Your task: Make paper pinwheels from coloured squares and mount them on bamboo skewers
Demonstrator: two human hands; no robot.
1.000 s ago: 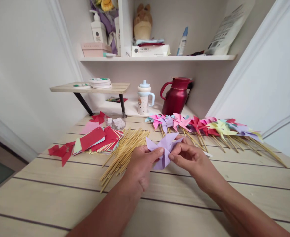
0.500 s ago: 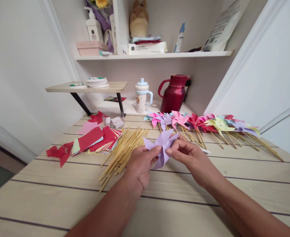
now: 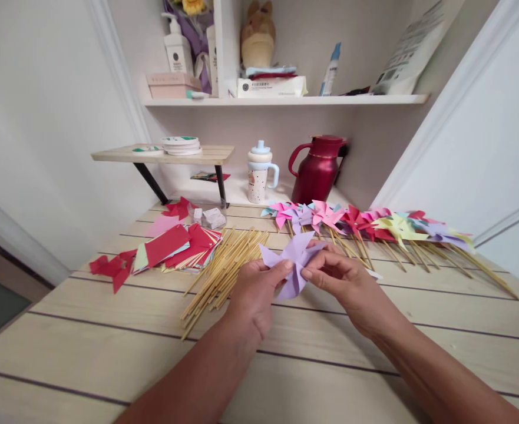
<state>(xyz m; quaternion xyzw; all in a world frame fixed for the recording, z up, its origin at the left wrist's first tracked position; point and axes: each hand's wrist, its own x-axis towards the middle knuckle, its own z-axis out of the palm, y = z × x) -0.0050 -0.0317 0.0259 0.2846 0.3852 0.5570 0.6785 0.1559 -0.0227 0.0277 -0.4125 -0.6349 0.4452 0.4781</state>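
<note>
Lilac paper pinwheel point(image 3: 293, 259), folded into pointed vanes, is held just above the desk point(image 3: 109, 341) near the centre of the view, pinched from both sides. Left hand point(image 3: 254, 290) grips its near left edge, thumb on top of the paper and fingers curled beneath; right hand point(image 3: 343, 277) grips the middle of the pinwheel between thumb and forefinger, so both grips are narrow and closed on the paper. At 9 o'clock from the pinwheel, just beside the left hand, lies a loose bundle of bamboo sticks point(image 3: 221, 265) slanting across the planks. Farther toward 9 o'clock sits a stack of paper squares point(image 3: 177, 248), mostly red on top, with red paper scraps point(image 3: 111, 268) at its outer end. At 10 o'clock, near the rear of the desk, lie small white blocks point(image 3: 210, 218). From 12 to 3 o'clock runs a row of finished pinwheels point(image 3: 374, 227) on sticks, in pink, red, yellow and lilac, the nearest touching or nearly touching the right hand's fingers. Behind them at 12 o'clock stand a lidded cup point(image 3: 260, 174) and a dark red jug point(image 3: 316, 171), below a wall shelf point(image 3: 286, 101) carrying bottles and boxes.
</note>
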